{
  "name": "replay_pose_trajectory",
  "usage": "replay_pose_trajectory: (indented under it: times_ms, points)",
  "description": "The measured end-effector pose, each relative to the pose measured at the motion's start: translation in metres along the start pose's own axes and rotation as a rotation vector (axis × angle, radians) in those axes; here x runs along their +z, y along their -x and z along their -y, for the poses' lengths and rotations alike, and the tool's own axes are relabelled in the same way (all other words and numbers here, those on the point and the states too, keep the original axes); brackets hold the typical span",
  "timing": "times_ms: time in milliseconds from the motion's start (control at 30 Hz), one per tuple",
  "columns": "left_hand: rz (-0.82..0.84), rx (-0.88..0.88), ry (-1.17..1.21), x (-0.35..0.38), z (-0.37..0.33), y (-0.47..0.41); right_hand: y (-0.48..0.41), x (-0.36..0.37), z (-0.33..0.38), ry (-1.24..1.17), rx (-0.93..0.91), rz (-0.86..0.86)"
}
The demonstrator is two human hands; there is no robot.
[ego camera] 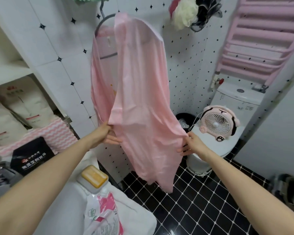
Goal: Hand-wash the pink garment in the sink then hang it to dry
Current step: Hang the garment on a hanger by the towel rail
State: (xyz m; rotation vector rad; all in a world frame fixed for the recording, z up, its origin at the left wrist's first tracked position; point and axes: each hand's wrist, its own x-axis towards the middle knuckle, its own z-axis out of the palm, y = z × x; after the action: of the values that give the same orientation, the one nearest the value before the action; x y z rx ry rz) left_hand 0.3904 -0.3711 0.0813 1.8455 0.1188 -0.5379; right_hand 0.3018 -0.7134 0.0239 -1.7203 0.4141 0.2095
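White tiled wall (58,39), black tiled floor (202,192) — fingers of left hand (107,134), right hand (192,143) pinch pink garment (139,99) (seemingly on hanger (102,22))

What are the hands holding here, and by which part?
Both hold the pink garment, which hangs on a hanger: left hand pinches one side edge, right hand the opposite edge, low down.

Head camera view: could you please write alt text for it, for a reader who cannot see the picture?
A pink garment hangs on a grey hanger before a white tiled wall, while the left hand and right hand hold its lower edges apart. A small pink fan sits on the toilet lid at right; a yellow soap bar lies lower left.
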Motion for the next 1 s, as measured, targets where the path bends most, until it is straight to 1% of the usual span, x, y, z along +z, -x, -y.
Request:
replay_pose_trajectory:
  times_ms: [33,67,100,133,167,233,267,300,333,367,467,533,667,700,767,800,833,900,933,967,1000]
  points:
    - [0.018,-0.021,0.03,0.001,0.01,-0.003,0.002,-0.001,-0.004,-0.023,0.012,0.043]
    - [0.028,-0.038,0.013,0.001,0.021,-0.004,0.002,-0.003,-0.01,-0.027,0.018,0.081]
    - [0.038,-0.039,-0.046,0.002,0.031,-0.004,0.002,-0.006,-0.016,0.026,0.01,0.116]
    - [0.063,-0.027,-0.131,0.005,0.04,-0.003,0.002,-0.007,-0.023,0.145,-0.007,0.14]
    - [0.099,-0.009,-0.229,0.01,0.048,0.0,0.003,-0.006,-0.029,0.311,-0.025,0.155]
    - [0.109,0.005,-0.41,0.023,0.062,0.005,0.008,0.0,-0.037,0.597,-0.025,0.132]
    - [0.092,-0.01,-0.48,0.028,0.07,0.005,0.009,0.005,-0.04,0.679,-0.011,0.109]
    - [0.074,-0.025,-0.529,0.031,0.079,0.004,0.01,0.009,-0.043,0.711,0.007,0.094]
    - [0.069,-0.047,-0.537,0.034,0.087,0.004,0.011,0.011,-0.046,0.7,0.013,0.094]
    - [0.075,-0.066,-0.505,0.036,0.095,0.003,0.012,0.013,-0.05,0.629,0.024,0.112]
    - [0.106,-0.087,-0.407,0.048,0.106,0.012,0.024,0.016,-0.065,0.291,0.082,0.119]
    - [0.115,-0.096,-0.387,0.058,0.115,0.021,0.033,0.02,-0.076,0.27,0.073,0.124]
    - [0.149,-0.173,-0.371,0.076,0.14,0.032,0.038,0.03,-0.1,0.467,0.115,0.078]
    - [0.129,-0.198,-0.372,0.08,0.144,0.032,0.039,0.031,-0.1,0.447,0.159,0.094]
    - [0.088,-0.242,-0.417,0.082,0.143,0.03,0.039,0.029,-0.094,0.221,0.267,0.172]
    - [0.057,-0.247,-0.435,0.079,0.14,0.026,0.037,0.025,-0.089,0.118,0.291,0.154]
    - [0.021,-0.227,-0.438,0.074,0.135,0.019,0.035,0.02,-0.082,0.033,0.29,0.081]
    - [-0.128,-0.112,-0.486,0.06,0.118,0.007,0.025,0.005,-0.071,-0.099,0.222,-0.125]
    - [-0.213,-0.019,-0.513,0.054,0.106,0.006,0.023,-0.002,-0.065,-0.083,0.156,-0.163]
    - [-0.268,0.067,-0.5,0.049,0.097,0.006,0.024,-0.007,-0.059,0.013,0.087,-0.152]
    - [-0.279,0.127,-0.498,0.046,0.092,0.008,0.022,-0.01,-0.058,0.189,0.038,-0.1]
